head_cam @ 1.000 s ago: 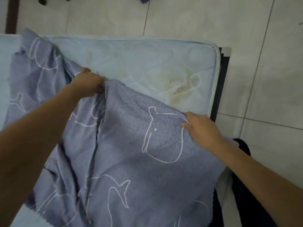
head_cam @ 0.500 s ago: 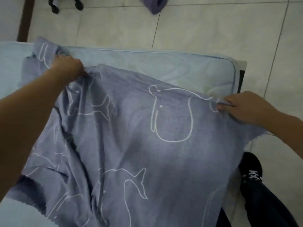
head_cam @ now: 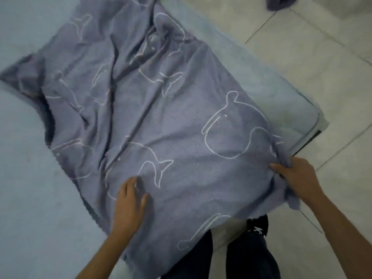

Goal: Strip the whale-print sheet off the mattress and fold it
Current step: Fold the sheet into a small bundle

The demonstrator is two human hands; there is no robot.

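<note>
The purple-grey whale-print sheet (head_cam: pixel 161 109) lies rumpled across the corner of the pale blue mattress (head_cam: pixel 26 178), its near edge hanging over the mattress side above my legs. My left hand (head_cam: pixel 128 204) rests flat on the sheet near its front edge, fingers spread, holding nothing. My right hand (head_cam: pixel 296 178) is closed on a bunched corner of the sheet at the mattress's right edge. Creases run through the sheet's far left half.
The mattress corner (head_cam: pixel 314 117) sits on a dark frame over a pale tiled floor (head_cam: pixel 312 47). A purple object (head_cam: pixel 279 3) lies on the floor at the top right. My dark trousers and a black shoe (head_cam: pixel 257 226) stand beside the bed.
The view has swung round. The sheet now lies spread on the mattress. My left hand let go of the far edge and came down flat near the front; my right hand still grips its corner.
</note>
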